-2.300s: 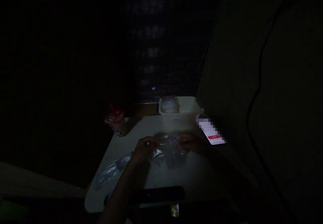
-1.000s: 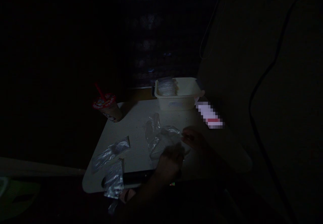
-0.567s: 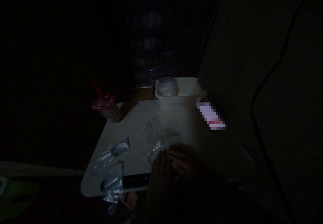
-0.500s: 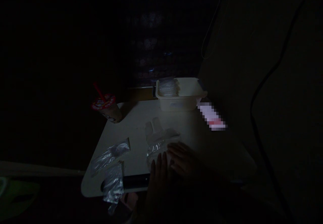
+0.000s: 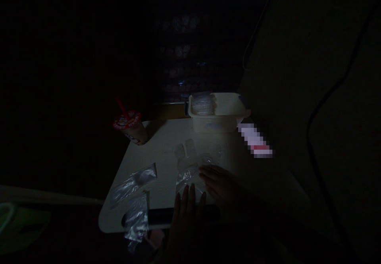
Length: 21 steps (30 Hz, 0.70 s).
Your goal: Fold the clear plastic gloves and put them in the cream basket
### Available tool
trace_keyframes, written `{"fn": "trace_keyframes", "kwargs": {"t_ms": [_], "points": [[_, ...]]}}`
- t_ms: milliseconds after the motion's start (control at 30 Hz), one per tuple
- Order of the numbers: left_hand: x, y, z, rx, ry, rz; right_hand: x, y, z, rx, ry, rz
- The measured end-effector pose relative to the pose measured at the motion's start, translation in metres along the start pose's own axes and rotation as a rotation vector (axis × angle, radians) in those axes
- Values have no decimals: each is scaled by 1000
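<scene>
On the white table lies a clear plastic disposable glove [image 5: 187,162], spread out with finger-shaped lobes pointing away from me. My left hand [image 5: 188,208] rests palm down at its near end, fingers stretched and spread. Flat against the glove's right side is my right hand [image 5: 218,180], its fingers extended and close together. Neither hand grasps anything that I can see. To the left lie a flat clear plastic packet [image 5: 133,182] and a crumpled plastic wrapper [image 5: 137,218], which hangs over the near edge. Darkness hides my wrists and much of the right hand.
A cream plastic basket [image 5: 216,125] at the back holds a stack of clear packets [image 5: 203,103]. A lidded drink cup [image 5: 135,132] with a red straw stands back left. A dark slot [image 5: 160,215] runs along the table's near edge. A black cable [image 5: 311,149] hangs right.
My left fingers have spread apart and slid slightly nearer to me, away from the right hand. The glove lies flatter, with more of its right side showing. The view has shifted a little.
</scene>
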<state>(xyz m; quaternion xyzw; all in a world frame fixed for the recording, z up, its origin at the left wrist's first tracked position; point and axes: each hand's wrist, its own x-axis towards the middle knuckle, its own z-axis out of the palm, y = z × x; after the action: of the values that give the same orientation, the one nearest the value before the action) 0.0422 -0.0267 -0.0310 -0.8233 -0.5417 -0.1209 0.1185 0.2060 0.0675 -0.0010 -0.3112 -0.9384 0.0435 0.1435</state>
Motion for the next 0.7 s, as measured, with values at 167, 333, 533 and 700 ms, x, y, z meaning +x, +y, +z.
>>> {"fn": "trace_keyframes", "kwargs": {"t_ms": [167,333,533,700], "points": [[-3,-2,0,15,-4,7,32,43,-1,-183,86,285],[-1,-1,-2,24,-35,-7,23,48,-12,-119,316,378],[3,-3,-5,0,-41,68,11,7,-3,-22,58,133],[1,-1,-3,-21,-51,2,38,43,2,-124,37,323]]}}
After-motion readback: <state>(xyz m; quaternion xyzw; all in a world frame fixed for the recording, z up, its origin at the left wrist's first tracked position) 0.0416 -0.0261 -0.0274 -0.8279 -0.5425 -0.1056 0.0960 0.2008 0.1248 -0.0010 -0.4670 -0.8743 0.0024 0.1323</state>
